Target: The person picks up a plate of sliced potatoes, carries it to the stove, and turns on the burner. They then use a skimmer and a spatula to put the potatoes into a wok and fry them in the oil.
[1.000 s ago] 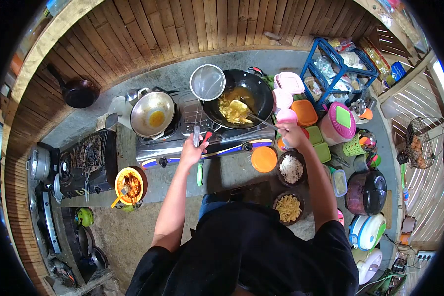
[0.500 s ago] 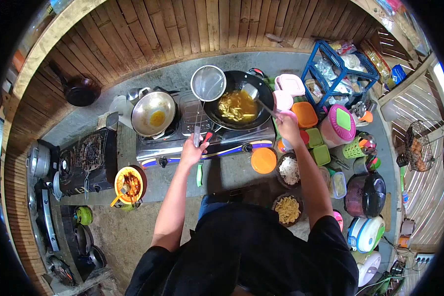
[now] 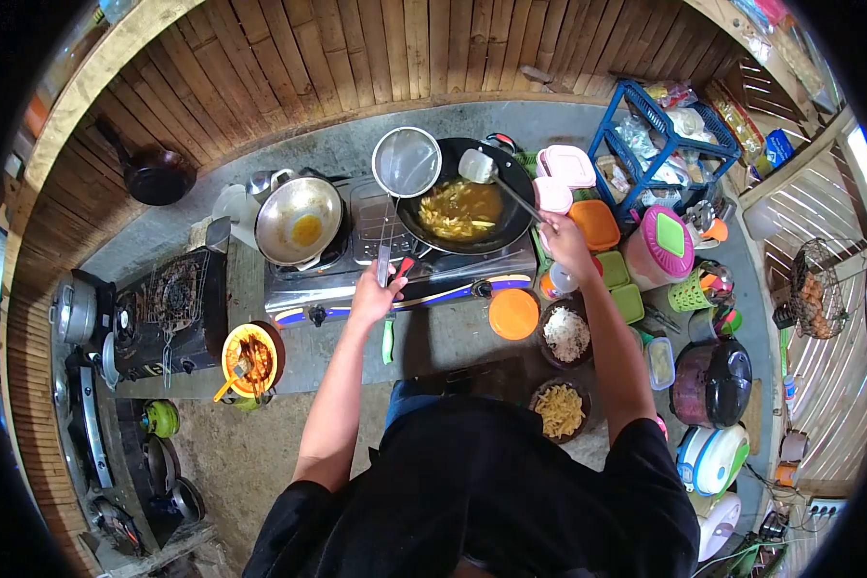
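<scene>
My left hand [image 3: 376, 293] is closed around the handle of a round mesh strainer [image 3: 407, 162], whose basket is over the left rim of a black wok. The wok's red-tipped handle [image 3: 407, 265] lies beside that hand. My right hand [image 3: 565, 241] grips a metal spatula [image 3: 477, 166], its blade raised over the far part of the wok [image 3: 516, 183]. Pale sliced pieces [image 3: 453, 217] sit in yellow-brown oil in the wok, which rests on the stove [image 3: 385, 284].
Left of the wok is a metal pan [image 3: 277, 226] with a little oil. An orange bowl of red sauce [image 3: 251, 360] stands at the front left. On the right are an orange lid [image 3: 514, 314], a rice bowl [image 3: 565, 332], a bowl of yellow pieces [image 3: 561, 409] and a blue rack [image 3: 636, 144].
The spatula blade has lifted out of the oil and moved up and slightly left. My right hand has shifted slightly. The pale pieces have spread toward the left side; the strainer has hardly moved.
</scene>
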The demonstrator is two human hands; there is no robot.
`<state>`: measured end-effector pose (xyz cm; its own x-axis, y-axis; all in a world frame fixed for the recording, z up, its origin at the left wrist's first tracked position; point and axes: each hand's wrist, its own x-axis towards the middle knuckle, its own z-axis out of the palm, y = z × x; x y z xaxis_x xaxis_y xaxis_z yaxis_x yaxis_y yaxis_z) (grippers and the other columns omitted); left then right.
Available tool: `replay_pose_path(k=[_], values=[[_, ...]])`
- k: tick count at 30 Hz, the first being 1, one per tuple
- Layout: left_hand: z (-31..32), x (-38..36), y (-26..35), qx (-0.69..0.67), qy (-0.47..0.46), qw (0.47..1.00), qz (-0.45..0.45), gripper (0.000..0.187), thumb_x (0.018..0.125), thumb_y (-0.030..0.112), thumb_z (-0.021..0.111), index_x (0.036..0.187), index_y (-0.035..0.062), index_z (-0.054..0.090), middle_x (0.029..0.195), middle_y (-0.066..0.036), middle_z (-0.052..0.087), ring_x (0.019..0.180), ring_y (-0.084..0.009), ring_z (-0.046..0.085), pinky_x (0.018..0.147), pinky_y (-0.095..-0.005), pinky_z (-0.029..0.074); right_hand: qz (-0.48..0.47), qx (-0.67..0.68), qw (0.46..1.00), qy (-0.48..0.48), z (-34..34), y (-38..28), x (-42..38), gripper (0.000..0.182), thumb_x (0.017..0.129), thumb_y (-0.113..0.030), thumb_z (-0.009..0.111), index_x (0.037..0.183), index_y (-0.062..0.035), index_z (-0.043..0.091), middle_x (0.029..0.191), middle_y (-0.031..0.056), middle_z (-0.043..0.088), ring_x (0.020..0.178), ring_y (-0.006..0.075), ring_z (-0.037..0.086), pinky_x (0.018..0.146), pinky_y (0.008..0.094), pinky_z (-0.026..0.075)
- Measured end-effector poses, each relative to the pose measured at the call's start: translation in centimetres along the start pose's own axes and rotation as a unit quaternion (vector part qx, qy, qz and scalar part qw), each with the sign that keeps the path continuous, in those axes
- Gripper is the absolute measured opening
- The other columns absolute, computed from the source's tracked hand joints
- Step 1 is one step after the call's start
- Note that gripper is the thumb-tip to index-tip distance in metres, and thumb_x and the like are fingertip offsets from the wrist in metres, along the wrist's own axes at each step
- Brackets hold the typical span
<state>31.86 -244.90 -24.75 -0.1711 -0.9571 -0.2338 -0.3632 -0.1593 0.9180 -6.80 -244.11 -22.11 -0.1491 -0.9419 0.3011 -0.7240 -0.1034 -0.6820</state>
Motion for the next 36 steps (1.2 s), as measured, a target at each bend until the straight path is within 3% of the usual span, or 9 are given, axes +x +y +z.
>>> replay_pose_path(k=[5,10,11,12,15,18,20,24,36], values=[[0.0,-0.2,0.1,0.010,0.004,1.000,0.002,0.027,0.085,0.008,0.071,0.100,0.0071,0.049,0.076,-0.003,0.060,0.060,-0.0129,0.064,0.043,-0.0267,0.047,0.064,-0.120,0.990,-0.027,0.4,-0.2,0.3,0.031,0.090,-0.017,0.059,0.115,0.0004,0.064,0.102,0.0245,0.066,0.099,0.0369,0.065,0.085,0.0434,0.050],[0.1,0.1,-0.3,0.006,0.010,1.000,0.015,0.028,0.084,0.011,0.073,0.101,0.0030,0.052,0.079,-0.009,0.064,0.061,-0.0165,0.068,0.045,-0.0299,0.050,0.163,0.080,0.971,-0.157,1.4,-1.3,-0.3,0.032,0.093,-0.018,0.059,0.120,-0.0002,0.063,0.089,0.0083,0.071,0.067,0.0175,0.063,0.065,0.0320,0.050],[0.1,0.1,-0.3,0.006,0.010,1.000,0.015,0.028,0.084,0.011,0.073,0.101,0.0030,0.052,0.079,-0.009,0.064,0.061,-0.0165,0.068,0.045,-0.0299,0.050,0.228,0.132,0.945,-0.194,0.6,-2.5,-0.5,0.035,0.095,-0.017,0.056,0.127,-0.0047,0.059,0.069,-0.0073,0.049,0.051,0.0062,0.043,0.045,0.0251,0.033],[0.1,0.0,-0.2,0.005,0.007,1.000,0.012,0.027,0.084,0.009,0.072,0.100,0.0045,0.051,0.078,-0.006,0.062,0.060,-0.0144,0.066,0.044,-0.0283,0.048,0.228,0.132,0.945,-0.194,0.3,-2.7,-0.8,0.035,0.095,-0.017,0.056,0.127,-0.0047,0.059,0.069,-0.0073,0.049,0.051,0.0062,0.043,0.045,0.0251,0.033],[0.0,-0.1,0.0,0.007,0.004,1.000,0.010,0.027,0.085,0.007,0.072,0.100,0.0061,0.050,0.076,-0.003,0.060,0.060,-0.0124,0.064,0.043,-0.0266,0.047,0.247,0.198,0.925,-0.211,0.0,-1.7,-1.3,0.035,0.095,-0.017,0.057,0.127,-0.0051,0.059,0.074,-0.0060,0.050,0.056,0.0053,0.044,0.051,0.0234,0.037],[0.1,-0.1,-0.1,0.006,0.004,1.000,0.011,0.027,0.085,0.007,0.071,0.100,0.0061,0.049,0.076,-0.003,0.060,0.060,-0.0124,0.064,0.043,-0.0266,0.047,0.106,0.179,0.969,-0.131,0.8,1.4,-1.5,0.033,0.094,-0.016,0.057,0.124,-0.0037,0.060,0.082,0.0011,0.061,0.069,0.0131,0.058,0.062,0.0282,0.046],[0.1,-0.3,-0.1,0.004,0.003,1.000,0.010,0.027,0.085,0.007,0.071,0.100,0.0060,0.049,0.075,-0.003,0.060,0.060,-0.0125,0.064,0.043,-0.0265,0.047,-0.130,-0.080,0.986,0.074,-0.6,0.2,-1.8,0.030,0.091,-0.016,0.059,0.118,-0.0029,0.063,0.088,0.0136,0.070,0.079,0.0280,0.067,0.071,0.0390,0.051],[0.2,-0.3,0.0,-0.003,0.003,1.000,0.004,0.027,0.085,0.007,0.071,0.101,0.0063,0.049,0.076,-0.003,0.060,0.060,-0.0128,0.064,0.043,-0.0265,0.047,0.068,-0.203,0.977,-0.019,-2.8,-1.8,-2.4,0.027,0.088,-0.015,0.060,0.112,-0.0024,0.065,0.099,0.0221,0.067,0.094,0.0378,0.064,0.084,0.0441,0.050],[0.4,-0.3,0.0,-0.005,0.006,1.000,0.000,0.027,0.085,0.007,0.071,0.101,0.0068,0.048,0.077,-0.004,0.061,0.061,-0.0135,0.065,0.043,-0.0264,0.047,0.125,0.071,0.982,-0.125,-2.2,-0.6,-3.2,0.031,0.091,-0.016,0.060,0.118,-0.0043,0.064,0.105,0.0202,0.068,0.094,0.0279,0.067,0.083,0.0381,0.050]])
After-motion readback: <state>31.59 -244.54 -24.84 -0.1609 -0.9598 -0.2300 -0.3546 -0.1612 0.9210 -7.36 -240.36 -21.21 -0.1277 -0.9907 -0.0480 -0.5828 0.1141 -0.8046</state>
